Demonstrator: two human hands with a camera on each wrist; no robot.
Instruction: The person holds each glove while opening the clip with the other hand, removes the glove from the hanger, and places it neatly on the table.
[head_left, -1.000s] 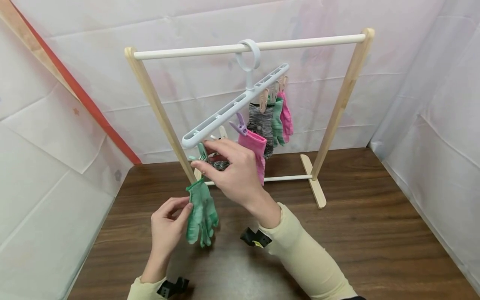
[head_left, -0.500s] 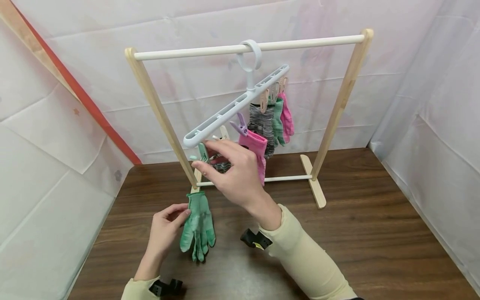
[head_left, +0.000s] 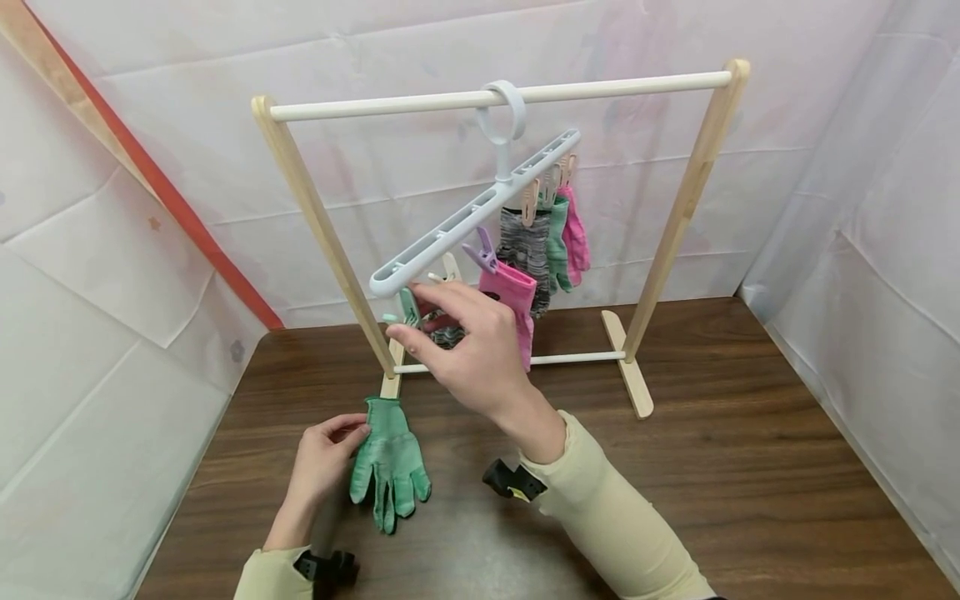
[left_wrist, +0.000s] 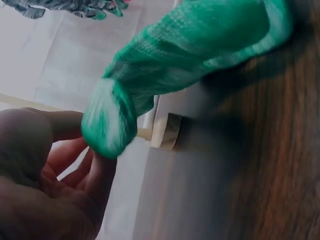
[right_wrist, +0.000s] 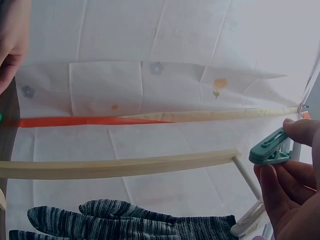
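A green glove (head_left: 390, 465) lies with its fingers on the brown table (head_left: 720, 467), in front of the rack's left foot. My left hand (head_left: 352, 433) pinches it by the cuff; in the left wrist view the green glove (left_wrist: 200, 55) droops from my fingers (left_wrist: 97, 172). My right hand (head_left: 411, 321) is raised to the low end of the white clip hanger (head_left: 480, 212) and pinches a teal clip (head_left: 408, 307) there. In the right wrist view the teal clip (right_wrist: 269, 149) sits between thumb and fingers (right_wrist: 287, 185) with nothing in it.
The hanger hangs from the white rail (head_left: 600, 86) of a wooden rack (head_left: 678, 217). A pink glove (head_left: 517, 304), a grey glove (head_left: 525, 242), a green glove (head_left: 557, 242) and another pink glove (head_left: 576, 233) hang clipped. A further grey glove (right_wrist: 125, 217) hangs behind my right hand.
The green glove has come off the teal clip, and my left hand has lowered it to the table. My right hand has stayed on the clip.
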